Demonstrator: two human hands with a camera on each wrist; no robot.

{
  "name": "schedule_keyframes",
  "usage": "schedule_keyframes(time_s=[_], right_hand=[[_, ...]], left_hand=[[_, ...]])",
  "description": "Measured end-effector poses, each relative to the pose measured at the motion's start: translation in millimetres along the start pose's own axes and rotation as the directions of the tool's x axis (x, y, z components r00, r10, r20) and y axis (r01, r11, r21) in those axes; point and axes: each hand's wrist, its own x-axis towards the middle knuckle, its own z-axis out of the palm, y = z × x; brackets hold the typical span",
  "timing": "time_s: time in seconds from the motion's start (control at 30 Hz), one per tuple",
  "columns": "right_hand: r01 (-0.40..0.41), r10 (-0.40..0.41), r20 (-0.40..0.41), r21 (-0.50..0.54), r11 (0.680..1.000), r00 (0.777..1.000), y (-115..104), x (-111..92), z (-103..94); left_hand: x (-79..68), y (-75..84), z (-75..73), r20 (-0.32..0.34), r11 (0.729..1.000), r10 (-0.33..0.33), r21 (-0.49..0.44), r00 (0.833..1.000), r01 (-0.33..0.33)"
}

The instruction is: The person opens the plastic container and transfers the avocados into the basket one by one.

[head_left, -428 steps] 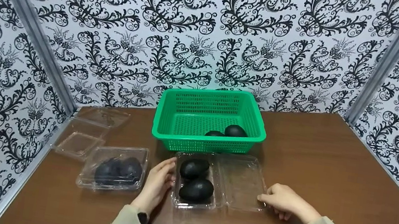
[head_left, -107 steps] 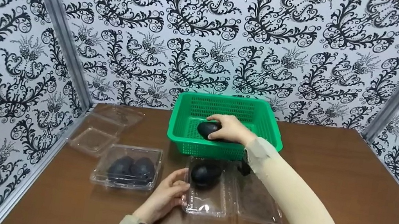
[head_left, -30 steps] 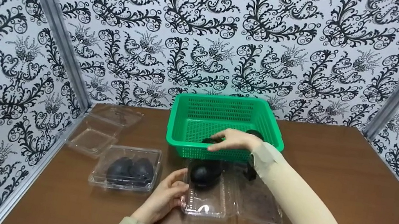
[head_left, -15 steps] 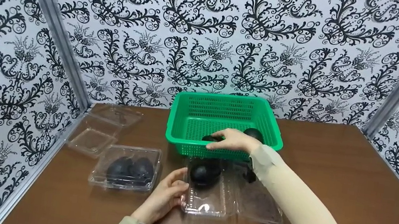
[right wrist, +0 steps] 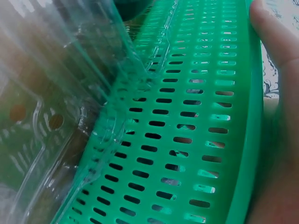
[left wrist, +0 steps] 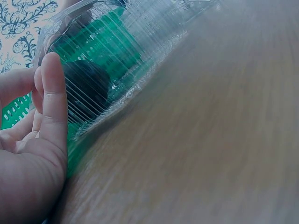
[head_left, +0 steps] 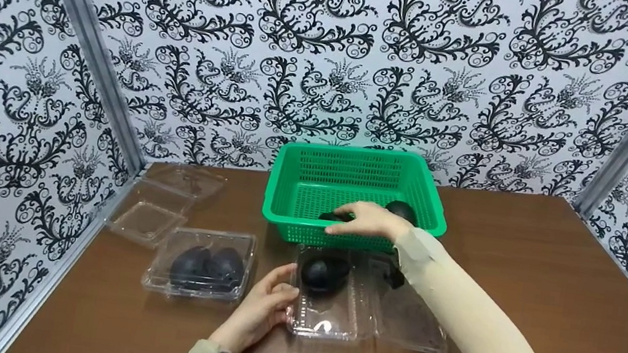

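Note:
My left hand (head_left: 263,306) rests its fingers on the left side of an open clear plastic clamshell box (head_left: 328,328). In the left wrist view the thumb (left wrist: 53,93) lies straight against the ribbed wall. A dark avocado (head_left: 319,274) sits in the box's rear half. My right hand (head_left: 370,219) reaches over the front rim of the green basket (head_left: 307,223), fingers curled round a dark avocado (head_left: 329,217) that they largely hide. Another avocado (head_left: 402,210) lies farther right in the basket. The right wrist view shows the basket's slotted wall (right wrist: 154,135), not the held fruit.
A closed clear clamshell (head_left: 155,283) with two avocados in it stands to the left. Behind it lies an open clear clamshell (head_left: 142,219) near the left wall. The right forearm crosses above the open box's lid (head_left: 412,334). A patterned wall (head_left: 328,79) stands close behind the basket.
Since the oldest frame one avocado has left the open box, and my right hand has moved from the lid to the basket. Over the last second both hands have stayed nearly still.

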Motion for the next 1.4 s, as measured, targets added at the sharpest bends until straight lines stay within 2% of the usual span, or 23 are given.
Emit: schedule_keyframes(time_s=[0.23,0.43,0.6,0.7,0.93,1.07,1.4], right_hand=[[-0.001,0.002,0.007,-0.025,1.0,1.0,1,-7,-2.9],[0.005,-0.007,-0.033,-0.041,0.999,0.999,6,-17,-9.5],[0.047,-0.05,-0.088,-0.039,0.998,0.995,9,-33,-12.1],[0.096,-0.103,-0.144,-0.057,0.994,0.984,7,-45,-12.9],[0.199,-0.223,-0.258,-0.116,0.973,0.94,-11,-69,-5.1],[0.244,-0.272,-0.25,-0.138,0.96,0.929,-19,-78,6.7],[0.343,-0.382,-0.15,-0.234,0.91,0.912,-31,-85,32.5]], left_hand=[[0.4,-0.1,0.2,0.0,1.0,-0.002,-0.005,1.0,0.002],[1.0,0.7,1.1,0.009,1.0,0.003,-0.009,1.0,-0.002],[0.5,0.0,1.4,-0.004,1.0,-0.012,-0.005,1.0,0.012],[0.2,0.8,1.4,-0.011,1.0,-0.011,0.006,1.0,0.011],[0.8,2.8,1.0,-0.007,1.0,-0.005,0.002,1.0,0.005],[0.8,2.2,0.3,-0.006,1.0,-0.003,0.0,1.0,0.003],[2.4,-1.0,-1.0,-0.009,1.0,-0.013,0.008,1.0,0.013]])
